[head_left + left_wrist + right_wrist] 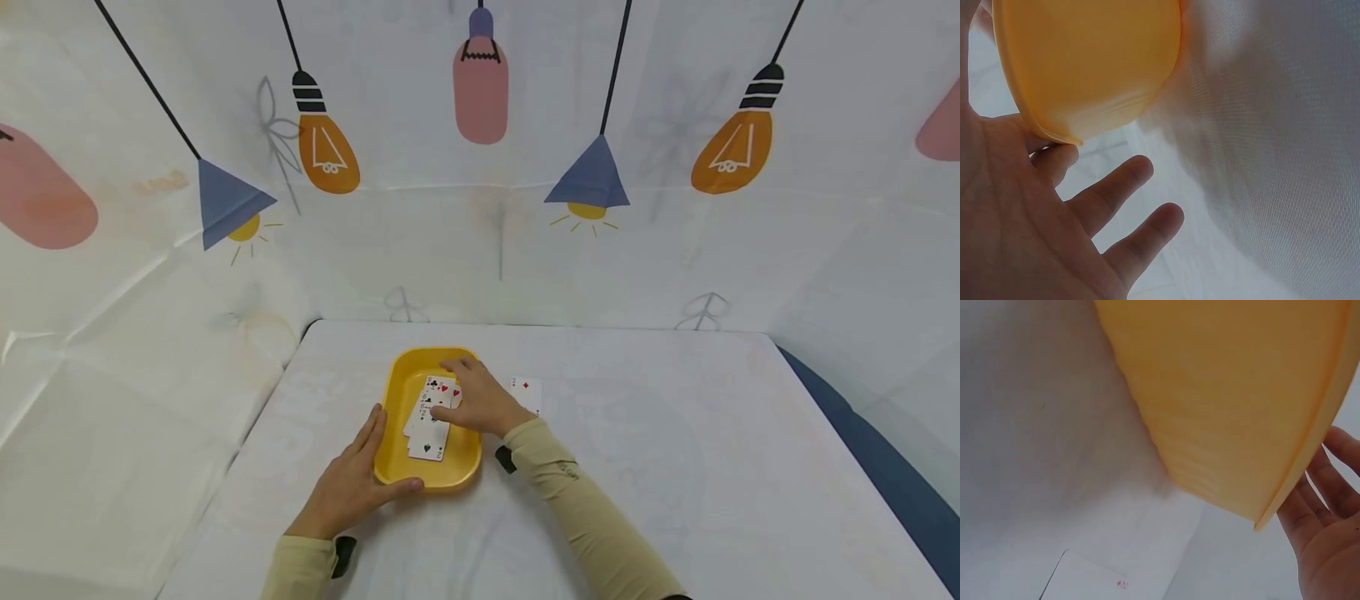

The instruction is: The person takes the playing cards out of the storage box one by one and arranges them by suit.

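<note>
A yellow tray (393,462) lies on the white table, with several overlapping playing cards (427,446) face up inside it. My left hand (348,492) touches the tray's near left corner, fingers straight along its left side and thumb along the front edge. In the left wrist view, the fingers (1122,190) spread out beside the tray's outer wall. Over the tray's right rim reaches my right hand (483,400), thumb and fingers apart above the cards; I see nothing held between them. Right of the tray, a diamond card (527,392) is partly covered by the right hand.
The white tabletop (675,467) extends to the right of the tray. A pale cloth (420,250) printed with lamps and bulbs hangs behind the table and at its sides. Dark blue material (847,425) shows past the table's right edge.
</note>
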{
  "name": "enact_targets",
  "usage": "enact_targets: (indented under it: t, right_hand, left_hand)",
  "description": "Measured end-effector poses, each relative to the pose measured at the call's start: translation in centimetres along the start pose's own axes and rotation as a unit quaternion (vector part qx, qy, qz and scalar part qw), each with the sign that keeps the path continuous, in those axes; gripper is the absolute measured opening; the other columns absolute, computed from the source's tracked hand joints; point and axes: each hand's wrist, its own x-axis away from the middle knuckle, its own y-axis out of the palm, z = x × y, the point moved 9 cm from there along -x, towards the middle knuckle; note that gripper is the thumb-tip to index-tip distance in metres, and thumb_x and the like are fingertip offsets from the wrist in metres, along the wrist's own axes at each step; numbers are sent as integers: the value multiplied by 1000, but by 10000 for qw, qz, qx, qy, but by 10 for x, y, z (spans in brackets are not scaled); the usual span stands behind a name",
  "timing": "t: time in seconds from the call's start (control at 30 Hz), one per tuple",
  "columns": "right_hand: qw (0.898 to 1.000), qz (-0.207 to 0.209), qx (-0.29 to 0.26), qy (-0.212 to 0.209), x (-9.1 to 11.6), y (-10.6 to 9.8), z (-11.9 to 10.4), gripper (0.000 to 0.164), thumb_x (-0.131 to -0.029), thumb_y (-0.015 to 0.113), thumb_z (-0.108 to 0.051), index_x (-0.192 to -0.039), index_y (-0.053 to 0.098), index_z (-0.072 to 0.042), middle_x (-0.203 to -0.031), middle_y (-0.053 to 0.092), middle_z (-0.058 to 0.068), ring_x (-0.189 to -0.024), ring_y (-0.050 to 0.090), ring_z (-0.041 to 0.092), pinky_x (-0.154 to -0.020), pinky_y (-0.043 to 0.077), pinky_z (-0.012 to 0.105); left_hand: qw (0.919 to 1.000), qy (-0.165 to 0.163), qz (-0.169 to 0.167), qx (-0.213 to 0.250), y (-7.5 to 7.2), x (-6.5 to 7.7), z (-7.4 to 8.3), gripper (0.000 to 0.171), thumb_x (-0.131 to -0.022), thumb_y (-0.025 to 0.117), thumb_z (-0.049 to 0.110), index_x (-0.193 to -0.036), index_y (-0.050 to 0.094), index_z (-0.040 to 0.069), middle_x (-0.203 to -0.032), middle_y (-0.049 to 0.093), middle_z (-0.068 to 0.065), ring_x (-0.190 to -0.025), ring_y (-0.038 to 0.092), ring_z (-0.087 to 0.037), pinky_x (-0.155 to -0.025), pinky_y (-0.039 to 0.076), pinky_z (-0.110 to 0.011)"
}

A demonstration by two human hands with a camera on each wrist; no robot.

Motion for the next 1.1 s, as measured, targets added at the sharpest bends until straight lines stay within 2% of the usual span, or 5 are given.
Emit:
enact_targets:
  t: [0.2,0.43,0.67,0.83,1.1]
  right_hand:
    - [9997,-174,158,28,-1,12,-7,79,-87,77,-47,-151,48,-12,-148,46,13,-128,51,25,-108,45,40]
    - [9944,-452,947,-95,0,30,-12,82,-84,77,-53,-150,49,-14,-149,48,12,-130,51,27,-109,45,42]
    - [9765,-517,2067,-306,0,45,-14,86,-81,73,-67,-146,53,-14,-142,54,8,-128,53,25,-112,40,43]
    - [9655,-484,2538,-326,0,51,-15,91,-77,70,-75,-143,55,-14,-139,56,7,-128,53,23,-115,36,44]
    - [9487,-492,3099,-401,1,55,-18,90,-76,65,-81,-138,59,-17,-130,59,5,-118,56,22,-107,40,43]
  left_hand:
    - [10000,48,52,69,-2,1,0,124,-77,71,75,-165,8,14,-171,6,-2,-142,39,-43,-108,38,-62]
    - [10000,5,21,15,0,1,-1,124,-77,70,76,-165,8,14,-171,5,-2,-141,41,-43,-108,39,-62]
    - [9999,56,67,72,1,1,-1,122,-78,71,74,-165,8,15,-171,7,-3,-140,42,-43,-108,39,-61]
    - [9999,109,114,48,1,1,-2,122,-78,71,74,-165,8,15,-171,8,-4,-140,42,-42,-107,40,-60]
    - [9996,208,194,74,-1,0,-1,123,-77,71,74,-164,9,14,-170,10,-6,-143,39,-40,-109,40,-59]
